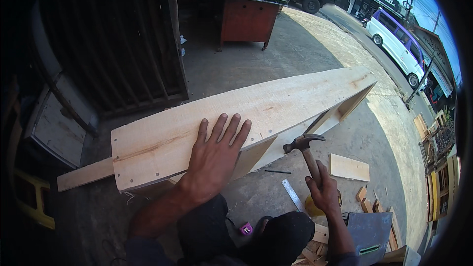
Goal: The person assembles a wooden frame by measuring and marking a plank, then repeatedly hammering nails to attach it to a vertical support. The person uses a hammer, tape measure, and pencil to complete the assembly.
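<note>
Daylight from two o'clock bleached the grey concrete strip (391, 133) at three — the long, pale wooden box (290, 96) was softly lit, the dark ribbed metal gate (116, 34) at ten murky; edges bowed.

The board (281, 101) is matt wood, the hammer head (301, 143) metal.

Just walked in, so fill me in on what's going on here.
A person has their left hand spread flat on the top board of a long wooden box, while their right hand grips a claw hammer by its handle. The hammer's head shows beside the box, not over the top board. Small metal fastener heads dot that board near its edges. A steel ruler, a pink tape measure and a short plank lie on the floor.
</note>
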Demonstrator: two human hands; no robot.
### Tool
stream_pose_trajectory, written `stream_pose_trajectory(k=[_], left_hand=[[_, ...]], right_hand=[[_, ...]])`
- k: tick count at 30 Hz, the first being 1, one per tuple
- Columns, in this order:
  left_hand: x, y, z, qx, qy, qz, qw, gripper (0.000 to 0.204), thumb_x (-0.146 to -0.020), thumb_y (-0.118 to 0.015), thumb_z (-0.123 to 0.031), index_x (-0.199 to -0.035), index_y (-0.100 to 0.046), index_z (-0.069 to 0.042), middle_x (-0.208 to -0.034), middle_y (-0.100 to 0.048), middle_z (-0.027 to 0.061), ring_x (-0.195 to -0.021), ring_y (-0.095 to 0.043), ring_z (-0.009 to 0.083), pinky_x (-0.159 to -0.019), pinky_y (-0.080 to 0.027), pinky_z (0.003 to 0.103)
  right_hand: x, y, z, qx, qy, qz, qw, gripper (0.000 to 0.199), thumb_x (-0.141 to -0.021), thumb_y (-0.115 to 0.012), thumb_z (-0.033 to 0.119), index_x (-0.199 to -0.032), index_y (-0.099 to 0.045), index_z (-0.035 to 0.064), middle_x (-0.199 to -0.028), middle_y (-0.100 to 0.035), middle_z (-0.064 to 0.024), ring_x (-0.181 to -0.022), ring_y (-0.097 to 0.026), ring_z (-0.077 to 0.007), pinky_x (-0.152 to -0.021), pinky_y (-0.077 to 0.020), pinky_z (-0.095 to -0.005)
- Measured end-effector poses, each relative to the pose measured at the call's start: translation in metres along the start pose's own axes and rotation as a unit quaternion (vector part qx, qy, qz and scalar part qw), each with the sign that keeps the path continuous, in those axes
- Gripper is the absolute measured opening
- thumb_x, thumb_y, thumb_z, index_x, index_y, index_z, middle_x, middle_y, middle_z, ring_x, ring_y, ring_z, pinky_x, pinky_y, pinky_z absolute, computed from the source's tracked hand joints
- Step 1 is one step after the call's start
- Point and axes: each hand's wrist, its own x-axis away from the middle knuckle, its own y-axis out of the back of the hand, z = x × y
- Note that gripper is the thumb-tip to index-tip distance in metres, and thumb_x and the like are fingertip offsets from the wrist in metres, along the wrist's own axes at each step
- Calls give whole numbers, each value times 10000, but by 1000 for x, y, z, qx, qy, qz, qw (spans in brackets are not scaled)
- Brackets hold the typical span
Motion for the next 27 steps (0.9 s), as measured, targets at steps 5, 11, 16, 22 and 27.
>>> stream_pose_trajectory(k=[5,11,16,22,27], left_hand=[[-3,7,16,-49,27,29,998,853,-871,-589,115,-1623,-353,-209,-1653,-344,199,-1520,-330,431,-1251,-276,560],[60,36,71,-156,139,94,973,879,-840,-537,197,-1595,-414,-237,-1650,-343,188,-1503,-332,477,-1203,-297,656],[196,61,159,-272,237,81,929,659,-963,-624,-127,-1591,-422,-138,-1627,-395,216,-1449,-425,486,-1163,-387,575],[355,124,190,-234,256,-1,938,684,-876,-593,-103,-1548,-471,-61,-1551,-461,259,-1417,-458,424,-1197,-346,521],[353,142,172,-281,343,14,896,597,-930,-606,-186,-1508,-512,-67,-1446,-541,253,-1321,-534,406,-1124,-410,495]], right_hand=[[108,-122,-152,26,-241,42,969,512,-889,-732,331,-1304,-624,51,-980,-713,-307,-998,-692,-500,-852,-525,-537],[238,-203,-234,-52,-376,23,925,476,-901,-687,403,-1261,-652,93,-1058,-705,-315,-1066,-660,-522,-869,-510,-562],[250,-186,-210,-57,-384,39,921,517,-927,-655,453,-1304,-648,99,-1118,-722,-272,-1071,-681,-480,-919,-533,-550],[209,-167,-200,44,-377,111,918,404,-921,-648,399,-1127,-721,59,-1039,-730,-262,-993,-708,-453,-889,-552,-541],[171,-172,-208,158,-310,74,935,393,-901,-688,351,-1201,-682,97,-1158,-682,-214,-1081,-687,-422,-871,-566,-532]])
